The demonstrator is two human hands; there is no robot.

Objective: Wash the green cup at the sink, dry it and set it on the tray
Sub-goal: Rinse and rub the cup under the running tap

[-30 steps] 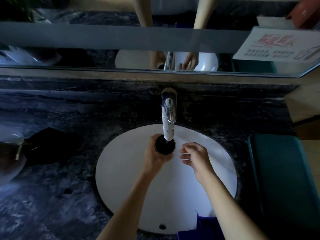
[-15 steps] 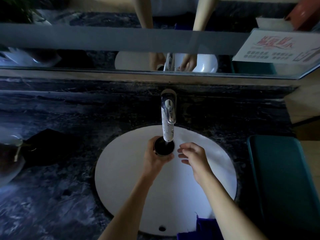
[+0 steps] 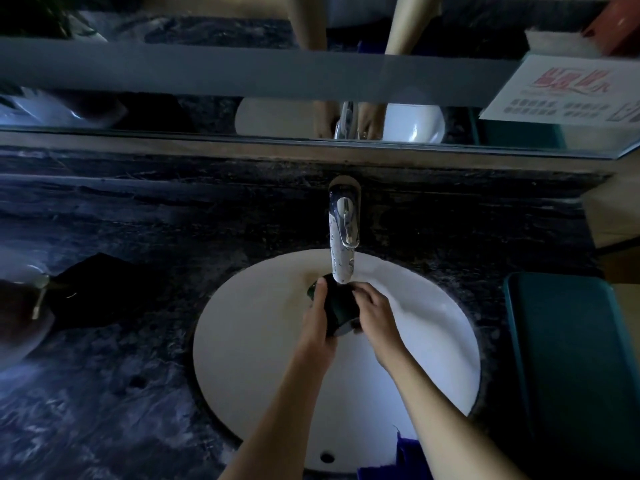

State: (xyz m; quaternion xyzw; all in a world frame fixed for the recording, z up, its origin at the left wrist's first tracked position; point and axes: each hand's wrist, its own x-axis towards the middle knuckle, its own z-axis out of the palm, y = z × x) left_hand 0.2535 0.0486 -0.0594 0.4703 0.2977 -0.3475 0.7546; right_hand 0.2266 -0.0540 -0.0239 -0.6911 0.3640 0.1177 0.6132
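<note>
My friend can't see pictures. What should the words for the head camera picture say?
Two hands hold a dark green cup tipped on its side under the faucet, over a white sink. The left hand grips one side, the right hand the other. A green tray sits to the right.

1. Your faucet (image 3: pixel 343 237) is polished metal, mirror-bright and beaded with droplets.
2. The sink (image 3: pixel 263 358) looks like glazed white ceramic, smooth with a soft sheen.
3. The countertop (image 3: pixel 104 393) around it is dark veined stone, polished and faintly glossy.
4. The green cup (image 3: pixel 336 308) you hold has a smooth, wet-looking surface that catches a highlight at its base rim; its material can't be told.
5. The tray (image 3: pixel 571 358) at your right is matt teal, probably plastic.
6. The mirror (image 3: pixel 207 109) is glass, with a printed paper notice (image 3: pixel 571 91) on it.
</note>
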